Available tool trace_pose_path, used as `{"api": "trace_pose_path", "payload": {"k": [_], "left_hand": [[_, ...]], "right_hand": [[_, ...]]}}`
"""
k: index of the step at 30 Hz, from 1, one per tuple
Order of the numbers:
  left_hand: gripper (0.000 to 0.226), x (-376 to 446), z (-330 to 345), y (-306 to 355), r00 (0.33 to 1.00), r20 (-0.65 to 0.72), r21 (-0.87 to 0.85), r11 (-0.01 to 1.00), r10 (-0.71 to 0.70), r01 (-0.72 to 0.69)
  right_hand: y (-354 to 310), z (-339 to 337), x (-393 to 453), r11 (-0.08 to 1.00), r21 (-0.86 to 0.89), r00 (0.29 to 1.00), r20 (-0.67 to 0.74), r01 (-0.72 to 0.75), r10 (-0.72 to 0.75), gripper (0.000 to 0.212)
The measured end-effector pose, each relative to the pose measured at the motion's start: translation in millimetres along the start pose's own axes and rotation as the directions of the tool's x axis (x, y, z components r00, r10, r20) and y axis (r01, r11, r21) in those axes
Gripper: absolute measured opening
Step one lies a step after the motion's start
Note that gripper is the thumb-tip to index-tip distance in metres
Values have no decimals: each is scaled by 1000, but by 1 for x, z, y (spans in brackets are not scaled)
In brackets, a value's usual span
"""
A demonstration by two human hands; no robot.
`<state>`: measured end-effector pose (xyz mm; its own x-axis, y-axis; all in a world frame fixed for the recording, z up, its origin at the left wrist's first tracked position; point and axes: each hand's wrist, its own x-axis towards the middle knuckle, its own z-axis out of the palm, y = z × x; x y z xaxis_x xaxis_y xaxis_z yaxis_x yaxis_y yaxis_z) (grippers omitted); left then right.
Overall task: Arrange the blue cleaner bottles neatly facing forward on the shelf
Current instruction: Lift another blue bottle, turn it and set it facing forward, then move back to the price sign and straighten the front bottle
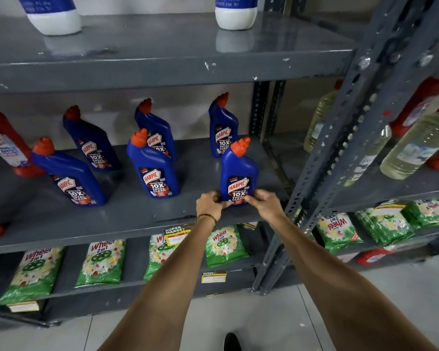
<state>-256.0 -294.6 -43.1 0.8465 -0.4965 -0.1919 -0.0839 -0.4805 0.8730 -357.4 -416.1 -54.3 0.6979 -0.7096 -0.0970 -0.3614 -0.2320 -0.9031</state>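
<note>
Several blue cleaner bottles with orange-red caps stand on the grey middle shelf (pixel 127 219). The front right bottle (pixel 238 171) stands upright near the shelf's front edge with its label toward me. My left hand (pixel 211 206) grips its base from the left and my right hand (pixel 262 202) grips its base from the right. Another bottle (pixel 222 124) stands behind it. A front middle bottle (pixel 153 168) has one more (pixel 156 127) behind it. Two further bottles, one at the front left (pixel 70 173) and one behind (pixel 91 140), lean in the wide view.
A red bottle (pixel 7 145) stands at the shelf's left end. White-based bottles (pixel 235 13) sit on the shelf above. Green detergent packs (pixel 100 262) fill the shelf below. A perforated steel upright (pixel 322 168) borders the right, with pale liquid bottles (pixel 416 145) on the neighbouring rack.
</note>
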Motion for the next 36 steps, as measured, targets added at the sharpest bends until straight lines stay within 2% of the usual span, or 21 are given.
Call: {"api": "trace_pose_path", "payload": {"k": [20,26,30,36], "left_hand": [[40,-17,-2,-1,999,35,-21,1000,-11,11],[47,-17,-12,-7,998,62,7,1000,-7,6],[52,-16,-35,-19,999,47,53,999,-9,6],[48,-16,-96,-50,999,20,98,995,-33,31]], "right_hand": [[-5,-6,-16,1000,8,1000,9,-16,16,27],[-6,-3,-19,992,95,996,-8,-86,87,39],[-10,8,-27,981,101,980,-97,-166,176,40],[-22,44,-56,961,-13,896,-365,-278,254,33]]}}
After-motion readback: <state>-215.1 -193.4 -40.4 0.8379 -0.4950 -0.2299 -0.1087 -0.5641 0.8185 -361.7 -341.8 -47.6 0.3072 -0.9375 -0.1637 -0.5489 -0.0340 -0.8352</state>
